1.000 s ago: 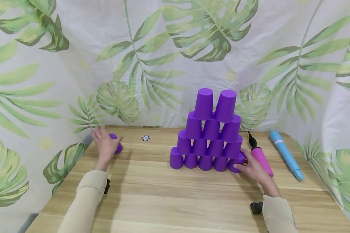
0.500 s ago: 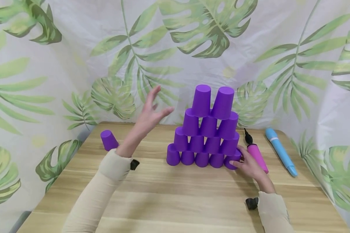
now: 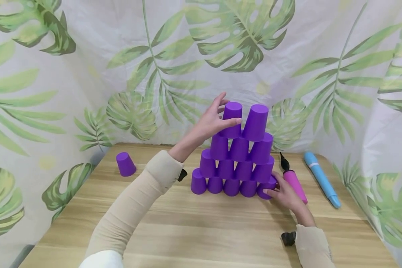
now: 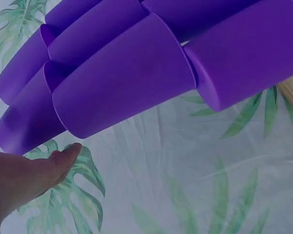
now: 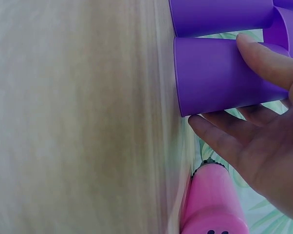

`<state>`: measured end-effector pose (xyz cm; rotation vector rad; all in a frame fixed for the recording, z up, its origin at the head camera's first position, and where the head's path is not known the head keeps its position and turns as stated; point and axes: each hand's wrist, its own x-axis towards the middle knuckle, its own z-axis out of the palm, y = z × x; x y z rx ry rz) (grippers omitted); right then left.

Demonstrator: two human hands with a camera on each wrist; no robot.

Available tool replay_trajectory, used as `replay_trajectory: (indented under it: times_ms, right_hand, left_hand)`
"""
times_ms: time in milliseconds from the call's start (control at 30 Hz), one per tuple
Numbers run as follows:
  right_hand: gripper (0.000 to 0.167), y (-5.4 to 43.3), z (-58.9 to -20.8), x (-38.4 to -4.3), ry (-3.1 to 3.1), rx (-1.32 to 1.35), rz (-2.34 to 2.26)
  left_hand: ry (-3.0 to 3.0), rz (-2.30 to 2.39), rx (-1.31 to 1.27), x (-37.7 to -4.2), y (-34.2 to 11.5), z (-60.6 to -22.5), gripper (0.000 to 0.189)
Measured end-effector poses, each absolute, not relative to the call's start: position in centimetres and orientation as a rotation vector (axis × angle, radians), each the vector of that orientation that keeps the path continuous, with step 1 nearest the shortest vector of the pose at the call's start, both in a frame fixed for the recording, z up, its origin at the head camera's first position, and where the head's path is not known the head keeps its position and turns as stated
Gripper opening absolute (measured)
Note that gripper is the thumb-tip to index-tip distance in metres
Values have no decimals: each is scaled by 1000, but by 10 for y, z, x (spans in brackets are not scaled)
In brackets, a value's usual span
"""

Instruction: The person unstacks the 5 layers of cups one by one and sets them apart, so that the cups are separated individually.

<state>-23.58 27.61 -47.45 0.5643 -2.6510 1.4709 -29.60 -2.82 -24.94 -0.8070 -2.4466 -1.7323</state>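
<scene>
Purple cups stand upside down in a stepped stack of several rows, two cups on top. My left hand [image 3: 209, 123] is at the upper left cup [image 3: 232, 111], thumb in front and fingers on its far side. In the left wrist view the thumb of the left hand [image 4: 25, 180] lies alongside that cup [image 4: 27, 117]; firm contact cannot be made out. My right hand [image 3: 286, 193] holds the bottom row's right end cup [image 3: 269, 183]. The right wrist view has its thumb on the cup's wall [image 5: 210, 73] and the fingers along the opposite side.
A lone purple cup [image 3: 125, 163] stands upside down at the table's left. Right of the stack lie a pink hand pump [image 3: 294, 185] with a black nozzle and a light blue tube-shaped thing [image 3: 323, 180]. Leaf-patterned cloth [image 3: 174, 74] hangs behind the wooden table [image 3: 201, 234].
My left hand has left the lone cup at the left and moved rightward and up to the stack's upper left cup. The right hand stays on the bottom end cup.
</scene>
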Motion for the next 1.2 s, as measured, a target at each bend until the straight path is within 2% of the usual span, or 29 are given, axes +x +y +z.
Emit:
replay_trajectory:
  times_ms: [200, 467, 767, 1200]
  right_hand:
    - [68, 275, -475, -234, -2639, 562, 1489]
    - [68, 277, -477, -234, -2618, 589, 1481]
    - [65, 278, -483, -235, -2629, 592, 1454]
    - [68, 278, -477, -237, -2612, 597, 1497]
  left_hand:
    - [-2441, -1791, -758, -301, -26, -253, 88]
    - [-2414, -1728, -849, -302, -27, -255, 57]
    - [-2291, -1746, -793, -300, -47, -254, 54]
    - [-2217, -1718, -536, -306, -97, -259, 59]
